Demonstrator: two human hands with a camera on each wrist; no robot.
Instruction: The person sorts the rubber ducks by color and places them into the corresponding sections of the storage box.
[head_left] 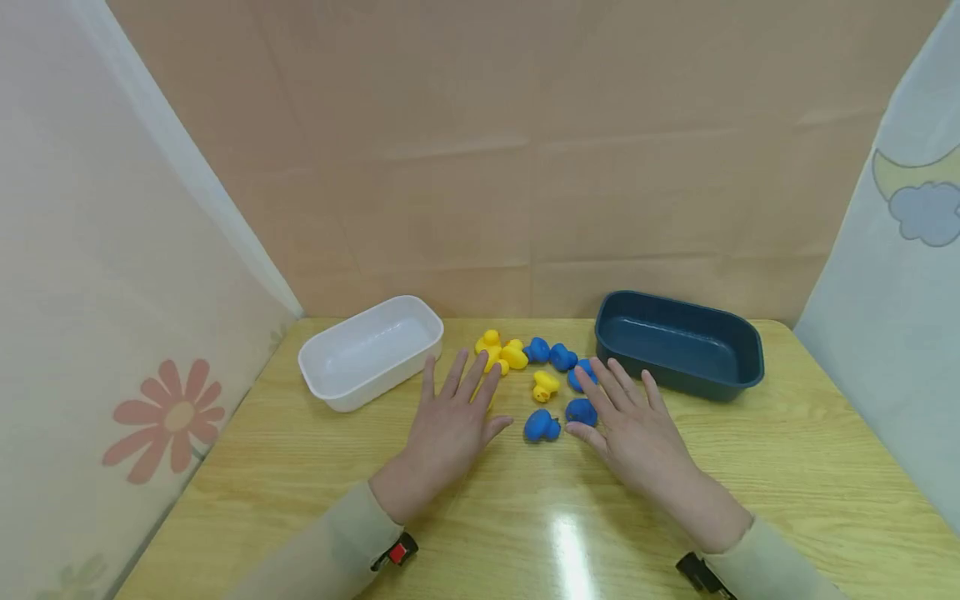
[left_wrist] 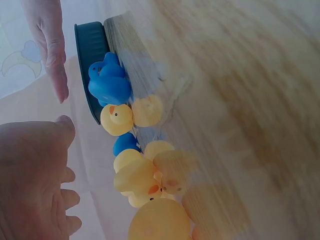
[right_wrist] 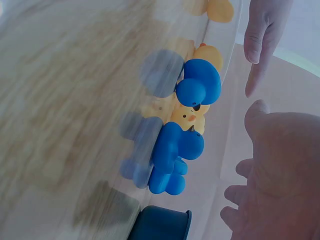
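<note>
Several yellow rubber ducks (head_left: 545,385) and several blue rubber ducks (head_left: 542,425) lie in a loose cluster at the middle of the table. My left hand (head_left: 452,425), fingers straight and spread, is over the left side of the cluster and partly hides a yellow duck. On the right side my right hand (head_left: 633,429) is spread flat in the same way beside the blue ducks. Both wrist views show the hands above the tabletop, holding nothing. In the left wrist view a yellow duck (left_wrist: 160,220) is nearest; in the right wrist view a blue duck (right_wrist: 200,82) is.
A white rectangular tub (head_left: 347,379) stands at the back left, angled. At the back right is a dark blue-green tub (head_left: 675,377). The wooden table (head_left: 300,483) meets a beige cloth backdrop (head_left: 450,208) behind, with patterned cloth walls at both sides.
</note>
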